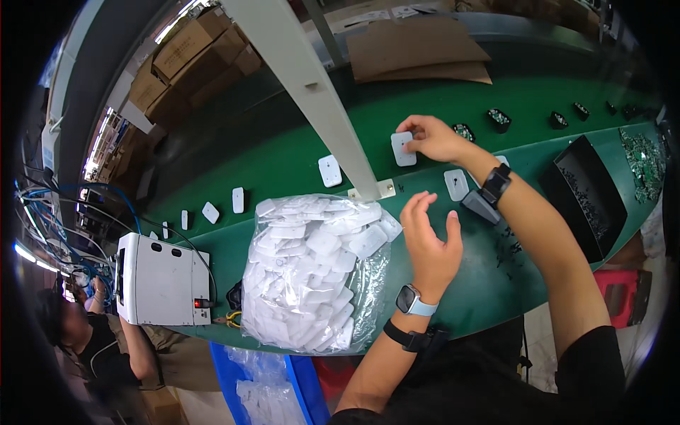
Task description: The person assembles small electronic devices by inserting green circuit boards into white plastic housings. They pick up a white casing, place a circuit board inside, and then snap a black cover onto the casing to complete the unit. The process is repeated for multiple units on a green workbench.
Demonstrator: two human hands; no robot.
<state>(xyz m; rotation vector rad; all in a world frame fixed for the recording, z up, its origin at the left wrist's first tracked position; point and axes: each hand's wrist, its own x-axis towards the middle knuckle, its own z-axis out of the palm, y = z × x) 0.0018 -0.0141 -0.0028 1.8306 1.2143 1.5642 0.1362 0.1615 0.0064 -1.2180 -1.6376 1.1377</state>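
My right hand (433, 137) pinches a white rounded plastic case (403, 149) over the green belt, fingers at its upper right edge. Below it, my left hand (431, 244) is empty, fingers and thumb apart, just right of a clear bag (368, 304) heaped with white plastic covers (304, 269). On the bench between my hands and the right wrist lies a single white cover (455, 184). Beside that cover is a dark grey block (481, 207), partly hidden by my right wrist.
White cases (330, 171) stand spaced along the belt (283, 156) leftward; black housings with green boards (499, 120) stand rightward. A metal post (304, 85) rises beside the bag. A black bin (588, 198) of small dark parts, circuit boards (641, 166) and a white machine (166, 280) flank the bench.
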